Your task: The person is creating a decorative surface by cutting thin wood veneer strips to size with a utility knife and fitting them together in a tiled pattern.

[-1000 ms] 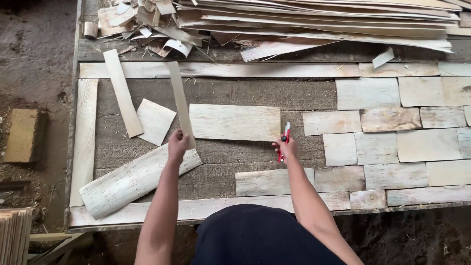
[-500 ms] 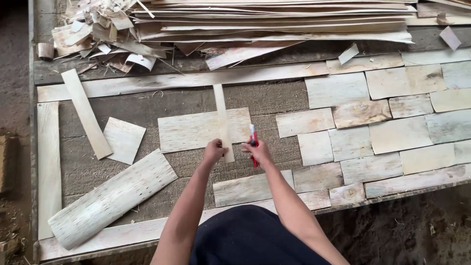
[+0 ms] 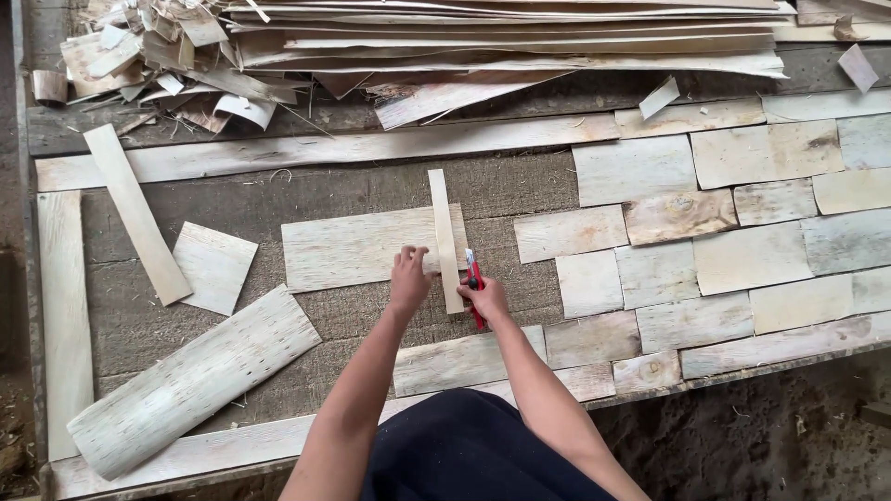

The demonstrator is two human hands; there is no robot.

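Pale wood veneer covers most of the workbench [image 3: 520, 186]. Near its middle lies 1 wide veneer sheet [image 3: 353, 246], with a narrow strip [image 3: 444, 232] laid upright across its right end. The left hand [image 3: 409, 276] presses flat on the sheet just beside the strip, fingers spread and gripping nothing. The right hand [image 3: 486, 299] is closed around a red knife [image 3: 474, 278], its tip at the strip's right edge. Veneer this thin looks light, slightly springy and quick to split along the grain, so it is best held by flat pressure close to the knife's line rather than pinched at a corner.
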